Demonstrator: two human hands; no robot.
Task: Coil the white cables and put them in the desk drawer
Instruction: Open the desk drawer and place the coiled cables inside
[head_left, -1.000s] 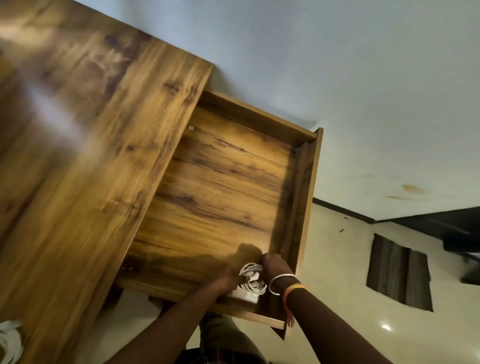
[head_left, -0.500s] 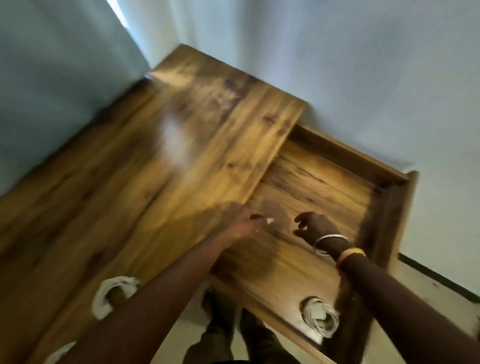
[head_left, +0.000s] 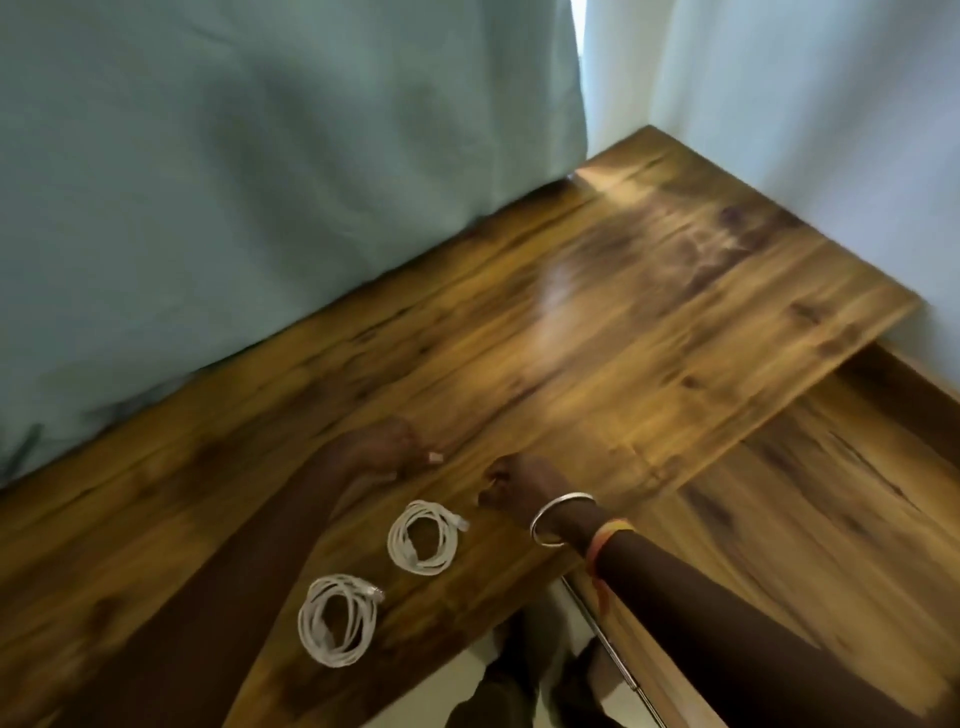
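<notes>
Head view, looking down over both arms. Two coiled white cables lie on the desk top (head_left: 597, 322) at lower centre of the frame: the upper coil (head_left: 423, 538) just below the hands, the lower coil (head_left: 337, 619) down and left of it, near but not touching. Both look wound already, a plug end sticking out of each at its upper right.

Left hand (head_left: 387, 451) hovers just above and left of the upper coil, fingers loosely curled, holding nothing. Right hand (head_left: 519, 483), with a metal bangle (head_left: 558, 518) at the wrist, sits just right of the same coil, fingers curled in; I see nothing in its grip. Neither hand touches a cable.

Open desk drawer (head_left: 810, 530) fills the lower right of the frame, well apart from the coils; what shows of its floor is bare wood, and the right forearm hides part of it.

Step in hand, as I judge it: reaching for a wound coil to stow. Next move calls for pinching the upper coil across its loops so it stays wound, then carrying it right and down into the drawer.
</notes>
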